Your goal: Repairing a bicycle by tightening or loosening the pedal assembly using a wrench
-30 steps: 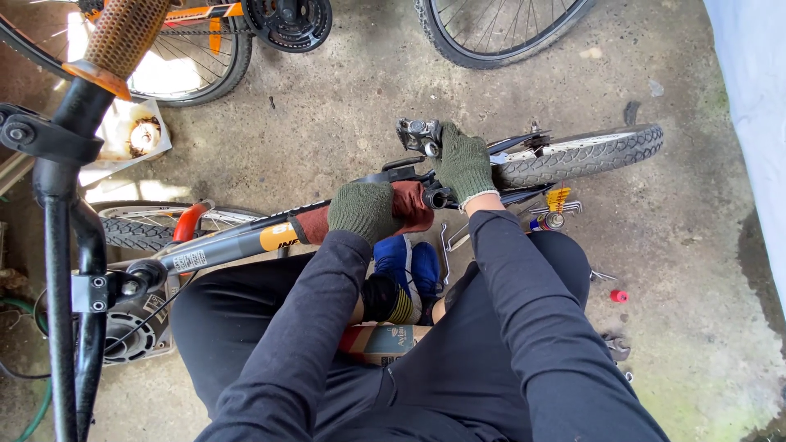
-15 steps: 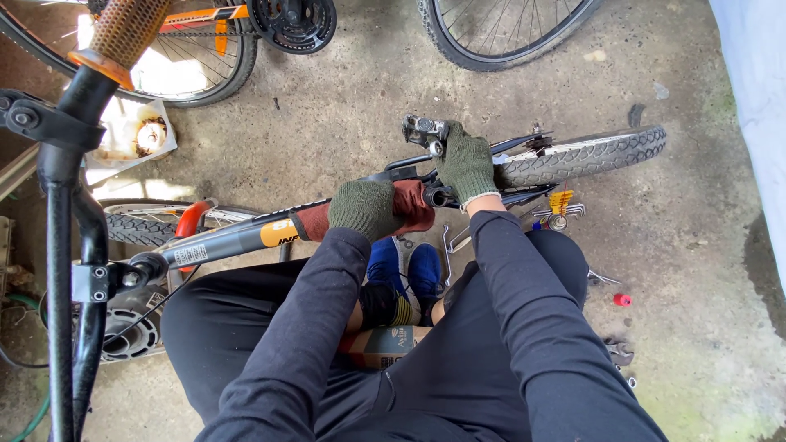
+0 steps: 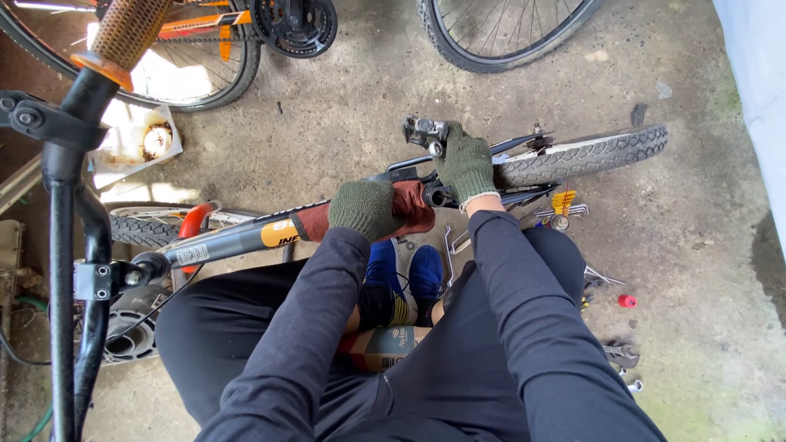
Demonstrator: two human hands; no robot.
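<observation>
Bicycle frame, grey, orange-marked, red-rag-wrapped.

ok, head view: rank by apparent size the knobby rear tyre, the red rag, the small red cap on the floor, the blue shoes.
1. knobby rear tyre, longest by far
2. blue shoes and red rag: look alike, both partly hidden by the left hand and sleeves, so unranked
3. small red cap, smallest
</observation>
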